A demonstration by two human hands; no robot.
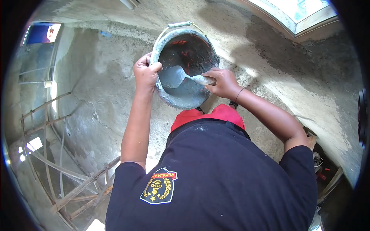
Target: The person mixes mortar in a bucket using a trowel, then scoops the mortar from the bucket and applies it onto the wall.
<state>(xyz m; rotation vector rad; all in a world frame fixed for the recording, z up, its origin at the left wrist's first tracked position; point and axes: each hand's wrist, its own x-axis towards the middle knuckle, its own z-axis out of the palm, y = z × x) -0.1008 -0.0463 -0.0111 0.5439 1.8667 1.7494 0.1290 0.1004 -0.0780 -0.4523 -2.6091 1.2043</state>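
Where one bucket [188, 56], one trowel [178, 76].

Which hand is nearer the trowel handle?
Right. The right hand grips the trowel handle; the left hand grips the bucket rim across from it.

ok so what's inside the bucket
Inside the bucket: a trowel blade, grey, wet-looking material and a dark, red-flecked inner wall. Whatever lies directly beneath the blade is covered, so I can't tell.
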